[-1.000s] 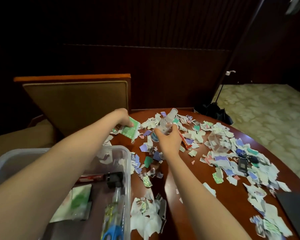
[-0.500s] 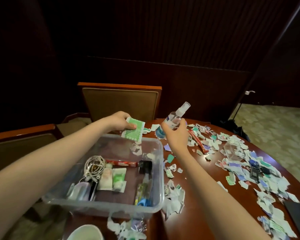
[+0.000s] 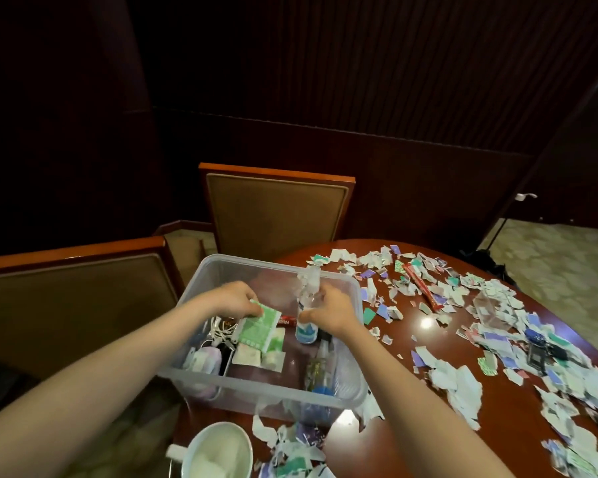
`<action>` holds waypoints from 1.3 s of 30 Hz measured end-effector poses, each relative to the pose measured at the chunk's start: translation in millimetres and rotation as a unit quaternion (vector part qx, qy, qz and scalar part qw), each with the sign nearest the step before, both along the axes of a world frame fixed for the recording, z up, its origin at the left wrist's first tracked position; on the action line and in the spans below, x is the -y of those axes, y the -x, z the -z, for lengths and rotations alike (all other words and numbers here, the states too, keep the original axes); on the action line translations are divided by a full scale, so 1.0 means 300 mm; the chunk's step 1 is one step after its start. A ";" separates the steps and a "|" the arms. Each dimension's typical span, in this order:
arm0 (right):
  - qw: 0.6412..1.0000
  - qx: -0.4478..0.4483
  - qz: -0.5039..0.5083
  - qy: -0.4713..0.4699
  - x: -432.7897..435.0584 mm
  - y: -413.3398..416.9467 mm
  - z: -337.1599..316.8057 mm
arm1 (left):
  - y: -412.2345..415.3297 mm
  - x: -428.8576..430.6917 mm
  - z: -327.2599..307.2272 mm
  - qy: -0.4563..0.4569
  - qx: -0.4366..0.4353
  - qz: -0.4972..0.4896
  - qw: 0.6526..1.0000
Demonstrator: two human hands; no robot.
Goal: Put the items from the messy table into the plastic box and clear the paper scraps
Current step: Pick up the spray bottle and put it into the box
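A clear plastic box [image 3: 221, 382] sits at the near left edge of a round, dark wooden table [image 3: 404, 336], and both of the person's bare arms reach into it from the bottom of the view. The left hand [image 3: 233, 300] pinches a flat green packet [image 3: 259, 327] by its top corner between thumb and fingertips, holding it just above the things lying in the left half of the box. The right hand [image 3: 330, 310] is closed around a clear spray bottle [image 3: 308, 312], which stands roughly upright with its blue-labelled base low inside the box and its cap pointing towards twelve o'clock. Already in the box are a coil of white cable [image 3: 221, 329], small pale sachets [image 3: 259, 357], a pale pouch [image 3: 204, 360] and, along the right wall, a bottle [image 3: 316, 369] lying on its side; finer details are too blurred to make out. From the box, torn paper scraps [image 3: 463, 384] in white, green, purple and blue spread over the table from one o'clock round to five o'clock. Among them lie a long red stick packet [image 3: 423, 288] at about two o'clock, and a dark bunch of keys [image 3: 539, 350] at three o'clock. More scraps are heaped at six o'clock, just beside a white mug [image 3: 218, 451] at the near table edge. Two padded wooden chairs [image 3: 277, 208] stand beyond the box, at ten and twelve o'clock.
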State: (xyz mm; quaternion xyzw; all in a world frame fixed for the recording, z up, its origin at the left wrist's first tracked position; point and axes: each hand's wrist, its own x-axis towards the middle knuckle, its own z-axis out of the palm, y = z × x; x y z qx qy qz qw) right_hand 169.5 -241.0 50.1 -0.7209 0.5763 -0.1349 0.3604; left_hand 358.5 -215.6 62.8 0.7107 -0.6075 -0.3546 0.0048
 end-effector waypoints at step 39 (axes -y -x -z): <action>0.999 -0.015 0.038 0.003 0.003 -0.055 0.119 | 0.046 -0.047 0.185 -0.156 0.287 0.215 0.920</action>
